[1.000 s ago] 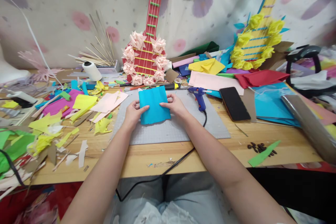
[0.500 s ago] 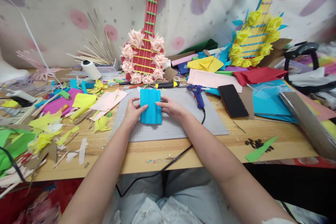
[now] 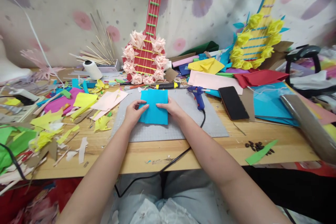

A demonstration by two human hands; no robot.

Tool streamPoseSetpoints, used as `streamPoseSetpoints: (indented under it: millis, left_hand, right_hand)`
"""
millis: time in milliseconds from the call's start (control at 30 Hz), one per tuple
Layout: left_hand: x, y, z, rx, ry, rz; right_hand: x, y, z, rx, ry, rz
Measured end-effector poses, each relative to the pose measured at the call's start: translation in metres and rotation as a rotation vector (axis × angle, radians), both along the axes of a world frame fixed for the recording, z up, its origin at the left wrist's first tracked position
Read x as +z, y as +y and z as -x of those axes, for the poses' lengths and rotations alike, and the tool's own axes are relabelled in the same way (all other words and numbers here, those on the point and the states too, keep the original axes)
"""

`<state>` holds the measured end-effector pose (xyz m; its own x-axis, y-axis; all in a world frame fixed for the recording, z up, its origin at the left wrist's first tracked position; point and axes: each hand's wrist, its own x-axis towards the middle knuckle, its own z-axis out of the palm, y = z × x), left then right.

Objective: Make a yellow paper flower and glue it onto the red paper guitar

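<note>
Folded blue crepe paper [image 3: 155,110] is held over the grey cutting mat [image 3: 147,134], with layers showing side by side. My left hand [image 3: 135,112] pinches its left edge, thumb on top. On the right edge, my right hand [image 3: 173,108] grips the paper, thumb across the front and the other fingers hidden behind it. A blue glue gun [image 3: 197,97] lies on the mat to the right of the hands. Just behind the paper rests a yellow and black cutter knife [image 3: 168,85].
Behind the mat stands a red paper guitar [image 3: 145,56] with pink flowers; a yellow one [image 3: 254,42] leans at right. Paper scraps [image 3: 49,122] cover the left side. A phone [image 3: 233,102] and dark seeds [image 3: 258,146] lie at right. A black cord [image 3: 170,163] crosses the table edge.
The blue paper has widened to the right, its layers now offset and flatter. My right hand has shifted slightly right with its edge, while my left hand stays nearly in place.
</note>
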<state>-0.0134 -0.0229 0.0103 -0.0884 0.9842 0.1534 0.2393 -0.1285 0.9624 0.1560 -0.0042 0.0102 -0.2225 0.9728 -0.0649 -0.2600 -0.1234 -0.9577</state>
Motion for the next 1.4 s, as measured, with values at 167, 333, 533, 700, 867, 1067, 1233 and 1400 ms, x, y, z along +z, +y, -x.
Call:
streamPoseSetpoints:
  millis: [167,333,533,700,867,1067,1233,1400]
  left_hand:
    - [0.003,0.0,-0.003,-0.008,0.004,0.018]
    - [0.0,0.001,-0.003,0.01,0.083,-0.062]
    - [-0.005,0.005,0.003,0.09,0.07,-0.085]
    - [-0.004,0.004,0.001,0.125,-0.057,-0.025]
    - [0.001,0.002,-0.003,0.118,-0.17,0.051]
    - [0.0,0.004,0.001,0.096,-0.268,0.098]
    - [-0.002,0.007,0.003,0.102,-0.342,0.067]
    - [-0.002,0.007,0.005,0.13,-0.384,0.107]
  right_hand:
    - [-0.001,-0.001,0.004,-0.033,-0.027,-0.018]
    - [-0.008,0.004,0.007,-0.143,-0.199,-0.071]
    - [-0.008,0.009,0.003,-0.194,-0.355,-0.13]
    - [-0.001,0.014,-0.007,-0.171,-0.309,-0.075]
    - [0.001,0.014,-0.008,-0.197,-0.317,-0.102]
    - [0.009,0.007,-0.009,-0.097,-0.163,-0.052]
    - [0.01,0.005,-0.01,-0.045,-0.11,-0.004]
    - [0.001,0.012,-0.009,-0.173,-0.25,-0.045]
